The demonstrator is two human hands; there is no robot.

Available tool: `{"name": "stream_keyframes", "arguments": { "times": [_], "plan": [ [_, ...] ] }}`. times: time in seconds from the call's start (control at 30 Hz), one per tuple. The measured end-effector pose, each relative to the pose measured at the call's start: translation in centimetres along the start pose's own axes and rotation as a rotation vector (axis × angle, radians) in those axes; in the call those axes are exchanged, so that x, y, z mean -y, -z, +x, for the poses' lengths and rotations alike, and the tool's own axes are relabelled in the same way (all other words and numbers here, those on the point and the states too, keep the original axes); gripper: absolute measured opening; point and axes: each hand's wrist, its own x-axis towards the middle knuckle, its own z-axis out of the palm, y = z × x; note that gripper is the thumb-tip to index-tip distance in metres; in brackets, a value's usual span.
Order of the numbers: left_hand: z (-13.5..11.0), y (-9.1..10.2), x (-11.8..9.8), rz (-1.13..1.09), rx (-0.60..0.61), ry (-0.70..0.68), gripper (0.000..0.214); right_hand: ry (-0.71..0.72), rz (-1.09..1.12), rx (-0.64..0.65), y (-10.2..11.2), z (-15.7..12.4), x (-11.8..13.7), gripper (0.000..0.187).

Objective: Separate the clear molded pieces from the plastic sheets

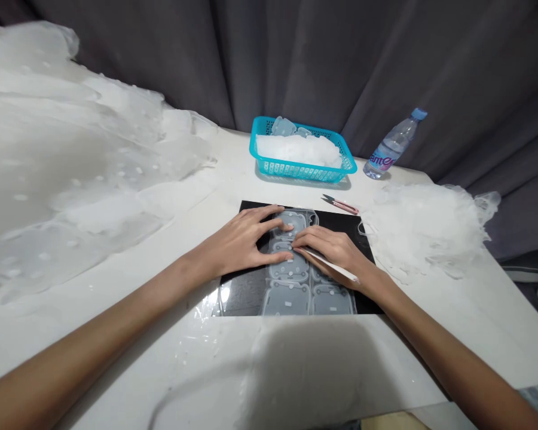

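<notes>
On a black board (246, 294) lies a translucent sheet of rounded, lid-like pieces (287, 298) joined in rows. My left hand (246, 236) is open, its fingers spread and pressing on the upper left pieces. Pinched in my right hand (334, 248) is a slim white pen-like tool (334, 267), slanting back toward my wrist. Its tip is hidden by my fingers, close to the middle of the sheet, so its exact kind cannot be made out. Several pieces on the right are partly covered by my right hand.
Pink-handled thread snips (341, 204) lie just behind the board. Further back stand a turquoise basket (302, 170) of translucent pieces and a water bottle (392, 146). A large heap of translucent sheets (72, 167) covers the left; a smaller pile of scraps (430, 227) sits right.
</notes>
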Motion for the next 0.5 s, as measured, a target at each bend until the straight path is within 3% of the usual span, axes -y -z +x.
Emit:
{"name": "stream_keyframes", "arguments": {
  "times": [0.17, 0.33, 0.5],
  "plan": [
    [-0.1, -0.1, 0.2, -0.015, -0.010, -0.012, 0.070, 0.039, -0.068, -0.001, 0.2, -0.1, 0.0, 0.021],
    [-0.1, -0.1, 0.4, -0.037, 0.001, -0.004, 0.069, 0.073, -0.178, -0.003, -0.8, 0.0, -0.5, 0.021],
    [0.0, 0.0, 0.3, -0.018, 0.012, -0.011, 0.065, 0.081, -0.292, -0.104, -2.1, 0.3, -1.1, 0.022]
  ]
}}
